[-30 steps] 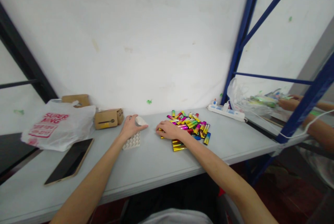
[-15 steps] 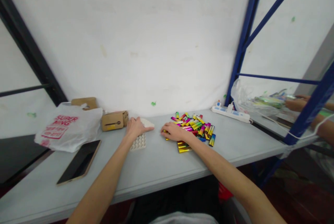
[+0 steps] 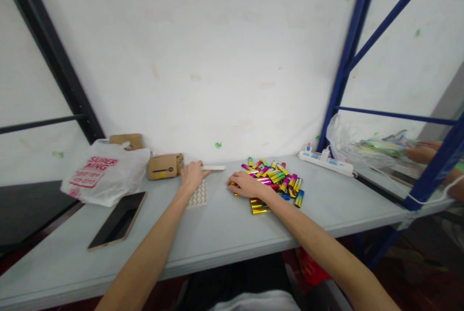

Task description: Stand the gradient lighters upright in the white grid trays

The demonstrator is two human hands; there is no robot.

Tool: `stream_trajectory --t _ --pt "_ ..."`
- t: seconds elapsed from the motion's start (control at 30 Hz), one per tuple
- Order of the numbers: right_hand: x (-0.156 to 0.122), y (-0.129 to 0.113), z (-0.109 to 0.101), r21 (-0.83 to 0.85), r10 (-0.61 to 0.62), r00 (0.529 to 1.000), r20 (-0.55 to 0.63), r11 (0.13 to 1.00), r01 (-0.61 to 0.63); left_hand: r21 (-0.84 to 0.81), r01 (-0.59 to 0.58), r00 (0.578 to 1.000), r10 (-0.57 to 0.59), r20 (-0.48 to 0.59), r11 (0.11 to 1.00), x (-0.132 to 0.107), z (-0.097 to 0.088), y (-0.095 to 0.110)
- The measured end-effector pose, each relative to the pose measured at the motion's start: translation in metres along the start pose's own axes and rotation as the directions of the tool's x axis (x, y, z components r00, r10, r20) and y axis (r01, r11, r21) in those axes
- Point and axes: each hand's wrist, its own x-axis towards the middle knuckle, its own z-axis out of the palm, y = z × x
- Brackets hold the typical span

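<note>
Left hand [image 3: 192, 175]: fingers are gripping the left end of a white slab [image 3: 216, 168], apparently thumb against fingers.
White slab: is showing nearly edge-on, its long axis running left-right and its free end pointing toward the right hand's side.
Studded block [image 3: 198, 195]: is lying on the counter [image 3: 224, 238] just in front of the left hand, its rows of pale bumps facing up; far part hiding under the hand.
Right hand [image 3: 243, 185]: is curling palm-down over the left edge of the heap; fingertips are hiding, so cannot tell if they are gripping anything.
Metallic cylinders [image 3: 277, 175]: are heaping mostly to the right of and beyond the right fingers, long axes crossing; gold ones [image 3: 260, 209] at the near edge are lying left-right. Right hand is sitting nearer; left is sitting apart, across a gap.
Counter left: phone [image 3: 118, 221], carrier bag [image 3: 105, 173] and cardboard box [image 3: 165, 168] are resting.
Counter right: power strip [image 3: 326, 162] is lying near the wall.
</note>
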Motion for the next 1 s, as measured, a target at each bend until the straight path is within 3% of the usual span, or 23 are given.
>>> stream_trajectory --t 0.27,0.43,0.53,0.6,0.73,0.9,1.0 --pt "0.000 -0.002 -0.002 0.006 0.007 1.000 -0.008 1.000 -0.007 -0.050 -0.070 0.997 0.071 0.019 0.996 0.005 0.007 0.001" --pt "0.000 0.001 -0.001 0.028 -0.003 1.000 -0.019 1.000 0.003 -0.132 -0.175 0.981 0.184 0.062 0.976 0.008 0.008 -0.004" --pt "-0.001 0.002 -0.001 0.030 -0.001 1.000 -0.012 1.000 0.002 -0.207 -0.239 0.971 0.240 -0.018 0.949 0.007 -0.004 -0.006" --pt "-0.001 0.001 -0.001 0.036 -0.002 1.000 -0.012 0.999 0.002 -0.226 -0.237 0.970 0.215 -0.116 0.945 0.004 -0.017 -0.006" --pt "-0.002 -0.001 -0.002 0.051 0.011 0.999 -0.043 0.999 -0.008 -0.239 -0.078 0.972 0.020 -0.235 0.968 -0.005 -0.042 -0.009" --pt "-0.004 0.003 -0.014 0.007 0.166 0.959 -0.230 0.986 -0.168 -0.246 -0.053 0.980 0.003 -0.198 0.968 -0.011 -0.052 -0.016" --pt "-0.013 0.017 -0.028 -0.068 0.279 0.922 -0.267 0.949 -0.307 -0.174 -0.019 0.981 -0.016 -0.196 0.985 -0.009 -0.047 -0.020"
